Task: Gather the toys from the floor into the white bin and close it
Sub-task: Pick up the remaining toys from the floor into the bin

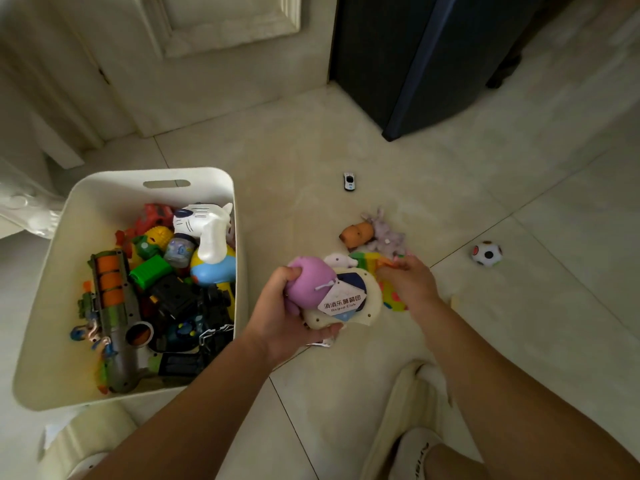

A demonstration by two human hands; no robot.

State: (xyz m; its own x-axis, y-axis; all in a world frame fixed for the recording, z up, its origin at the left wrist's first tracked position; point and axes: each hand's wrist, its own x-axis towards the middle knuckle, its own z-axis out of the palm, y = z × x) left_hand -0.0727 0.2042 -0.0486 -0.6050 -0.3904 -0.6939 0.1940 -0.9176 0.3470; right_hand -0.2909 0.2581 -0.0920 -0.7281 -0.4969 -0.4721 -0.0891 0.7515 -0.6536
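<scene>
Head view, floor: pale glossy tiles (pixel 346 140) with thin dark grout lines, dim light.
Head view, room: a white panelled door (pixel 194 57) at the top left; a dark blue cabinet (pixel 415 57) standing on the tiles at the top right.
White bin (pixel 52 306): open on the floor at the left, lid not on it, nearly full of toys (a dart blaster (pixel 114 317) with orange cylinders lies along its left side, a white tiger-faced toy gun (pixel 204 230) near the back).
Left hand (pixel 280 317): just right of the bin, fingers curled around a purple squishy toy (pixel 311 282) and a cream toy with a paper tag (pixel 346 301), both off the floor.
Right hand (pixel 405 278): fingers bent and closed on the edge of a multicoloured pop toy (pixel 393 299) lying on the tiles.
Still on the floor: an orange capybara toy (pixel 356 233) touching a grey plush (pixel 386 235), a small toy car (pixel 350 181) farther back, a black-and-white ball (pixel 487 253) well apart to the right.
Bottom right: a slippered foot (pixel 419 452).
</scene>
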